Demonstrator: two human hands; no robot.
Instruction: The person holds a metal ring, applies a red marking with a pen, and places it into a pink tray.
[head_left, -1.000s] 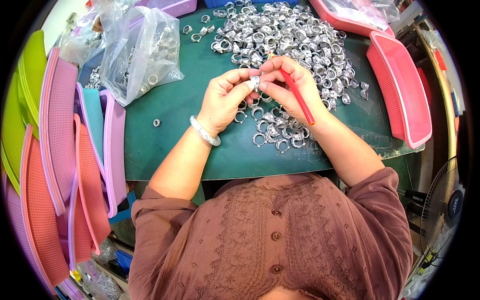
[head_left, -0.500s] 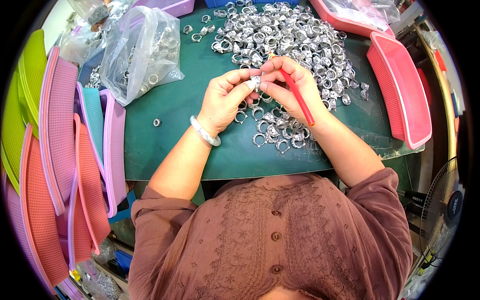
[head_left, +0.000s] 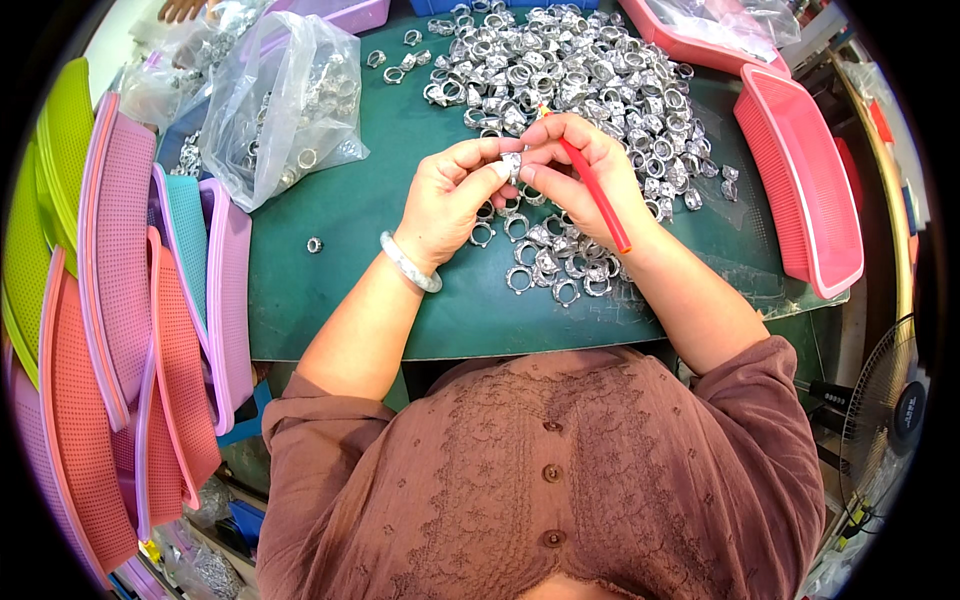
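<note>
A silver-coloured ring [head_left: 513,165] is pinched between the thumb and fingers of my left hand [head_left: 452,190], above the table. My right hand [head_left: 590,175] meets it there, its thumb and fingertips at the ring's right side. A red pencil [head_left: 597,195] with a yellowish tip lies across the right hand, held among its fingers and slanting down toward the wrist. Under and beyond both hands spreads a large pile of similar silver rings [head_left: 570,60]. A smaller cluster of rings [head_left: 560,262] lies just below my hands.
The green tabletop [head_left: 350,300] carries a stray ring [head_left: 315,244] at left. Behind it stands a clear plastic bag [head_left: 290,100] of rings. Stacked plastic baskets [head_left: 125,260] fill the left side. A pink basket [head_left: 800,180] sits at right, near a fan [head_left: 885,410].
My hands, the ring and the pencil hold almost the same place. At the far upper left, another person's hand has moved up toward the picture's edge.
</note>
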